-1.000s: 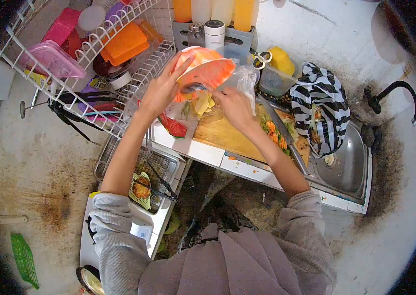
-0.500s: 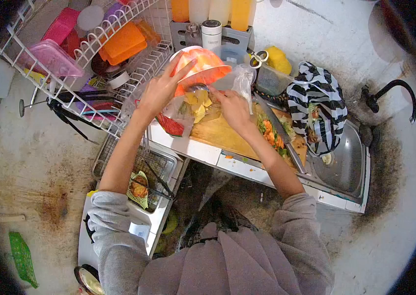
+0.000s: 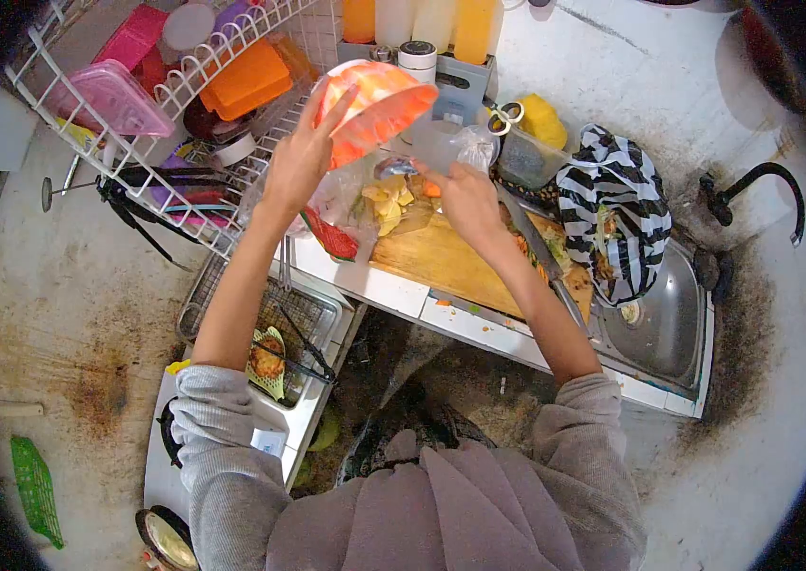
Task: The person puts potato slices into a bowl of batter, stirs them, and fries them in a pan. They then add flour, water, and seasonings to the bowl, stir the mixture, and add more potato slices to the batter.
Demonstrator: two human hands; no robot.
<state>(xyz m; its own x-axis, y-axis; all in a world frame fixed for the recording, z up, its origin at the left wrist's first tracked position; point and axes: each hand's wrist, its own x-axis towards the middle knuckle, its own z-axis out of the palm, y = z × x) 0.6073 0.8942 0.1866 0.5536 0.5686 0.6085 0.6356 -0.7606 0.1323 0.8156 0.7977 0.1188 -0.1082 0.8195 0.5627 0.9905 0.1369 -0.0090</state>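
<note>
The orange-and-white bowl (image 3: 374, 107) is held tilted by the left hand (image 3: 300, 164), fingers spread across its outside, near the yellow pieces (image 3: 388, 203). A spoon (image 3: 393, 168) is gripped in the right hand's (image 3: 469, 205) curled fingers, close below the bowl, by the cutting board (image 3: 441, 261).

The orange-and-white bowl (image 3: 379, 90) is held tilted near twelve o'clock, its mouth turned toward five; the shiny metal spoon (image 3: 394, 168), blurred, is at five o'clock from it.
</note>
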